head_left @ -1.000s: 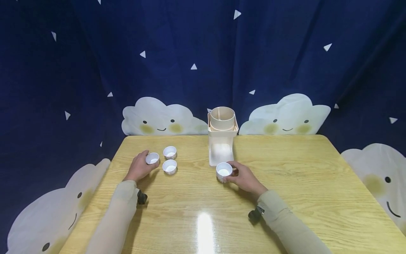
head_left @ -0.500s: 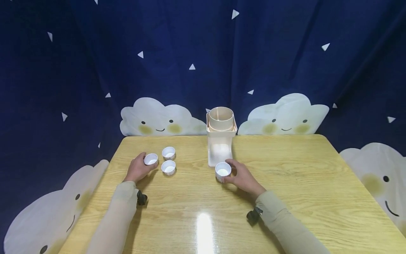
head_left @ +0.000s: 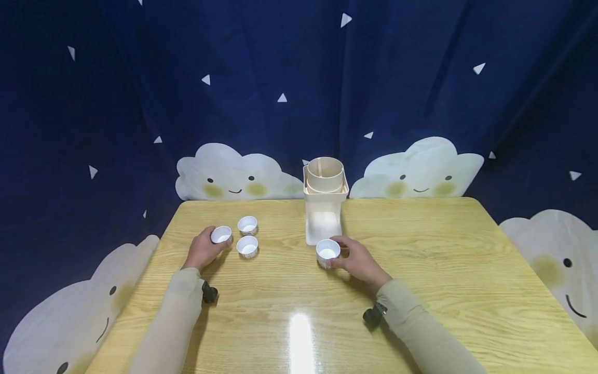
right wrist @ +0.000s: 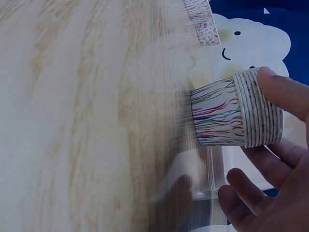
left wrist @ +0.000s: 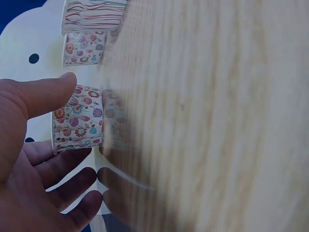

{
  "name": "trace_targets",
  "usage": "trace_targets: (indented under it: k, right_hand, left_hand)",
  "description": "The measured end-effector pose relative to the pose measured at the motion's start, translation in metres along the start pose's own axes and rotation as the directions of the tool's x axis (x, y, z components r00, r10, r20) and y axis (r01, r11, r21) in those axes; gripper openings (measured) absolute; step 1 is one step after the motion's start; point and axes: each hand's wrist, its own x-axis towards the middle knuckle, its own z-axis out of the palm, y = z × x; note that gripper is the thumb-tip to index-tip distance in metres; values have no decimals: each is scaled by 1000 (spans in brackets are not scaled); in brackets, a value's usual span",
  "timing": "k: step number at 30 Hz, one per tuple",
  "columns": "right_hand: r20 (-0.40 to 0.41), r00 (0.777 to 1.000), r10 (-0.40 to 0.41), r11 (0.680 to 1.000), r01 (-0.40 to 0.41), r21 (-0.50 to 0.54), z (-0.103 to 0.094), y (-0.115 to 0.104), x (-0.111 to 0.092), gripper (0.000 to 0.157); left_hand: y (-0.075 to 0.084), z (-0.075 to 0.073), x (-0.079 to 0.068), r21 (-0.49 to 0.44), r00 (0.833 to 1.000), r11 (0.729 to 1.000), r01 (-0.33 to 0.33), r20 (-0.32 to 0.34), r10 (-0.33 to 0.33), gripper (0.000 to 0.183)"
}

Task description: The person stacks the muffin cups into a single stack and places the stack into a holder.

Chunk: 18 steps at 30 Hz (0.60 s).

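Note:
My left hand (head_left: 202, 250) pinches a small paper baking cup (left wrist: 79, 118) printed with flowers, thumb on one side and fingers on the other. That cup stands upright on the table at the left. Right of it are two more paper cups: a floral one (head_left: 247, 225) behind and a wavy-striped one (head_left: 247, 246) in front. At the table's middle my right hand (head_left: 362, 264) grips a nested stack of paper baking cups (right wrist: 246, 111) near their rims. The outermost cup has coloured wavy lines, and several rims show one above another.
A beige stand (head_left: 323, 223) with a round holder (head_left: 325, 175) on top is at the table's back edge, its base just behind the right-hand stack. The wooden table (head_left: 444, 270) reaches a dark blue curtain (head_left: 289, 52) with clouds on it.

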Motion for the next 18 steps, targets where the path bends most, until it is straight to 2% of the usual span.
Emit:
trace_targets:
  k: [6,18]
  right_hand:
    - [8,1000,22,999,-22,44,-1,-1,0,58]
    - [24,1000,-5,998,3,55,-1,-2,-1,58]
  left_hand:
    - [-1,-1,-2,-17,1000,1000,-3,-15,3,65]
    - [-2,-6,-12,-21,1000,1000,-13,-13,12,67]
